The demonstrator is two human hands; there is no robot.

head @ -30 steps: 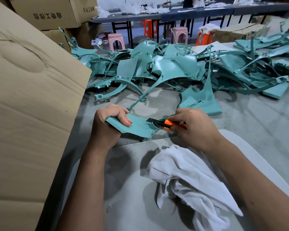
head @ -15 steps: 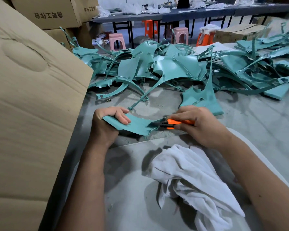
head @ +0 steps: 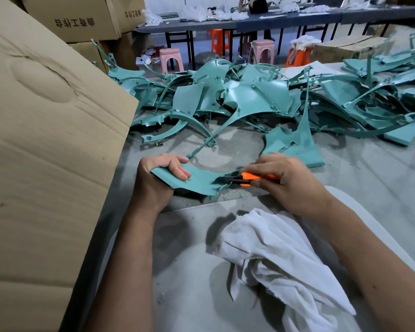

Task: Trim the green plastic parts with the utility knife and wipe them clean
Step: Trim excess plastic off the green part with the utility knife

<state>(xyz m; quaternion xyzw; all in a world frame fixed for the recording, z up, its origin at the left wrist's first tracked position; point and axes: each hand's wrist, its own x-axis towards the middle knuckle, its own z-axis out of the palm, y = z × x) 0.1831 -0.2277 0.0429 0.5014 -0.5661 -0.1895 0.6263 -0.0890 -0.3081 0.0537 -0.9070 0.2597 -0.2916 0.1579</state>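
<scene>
My left hand (head: pixel 157 178) grips the left end of a curved green plastic part (head: pixel 201 179), thumb on top, holding it just above the grey table (head: pixel 369 183). My right hand (head: pixel 290 180) holds an orange and black utility knife (head: pixel 242 179), its tip against the part's right edge. A crumpled white cloth (head: pixel 278 257) lies in front of me, between my forearms. Several more green plastic parts (head: pixel 249 97) are heaped across the back of the table.
A large cardboard box (head: pixel 46 152) stands close on my left, with more boxes (head: pixel 74 17) behind it. A flat green part (head: pixel 295 144) lies just beyond my right hand. Pink and orange stools (head: pixel 170 58) and long tables stand farther back, with a person there.
The knife has slid a little to the right along the part's edge, and my right hand moved with it. My left hand keeps its grip on the part.
</scene>
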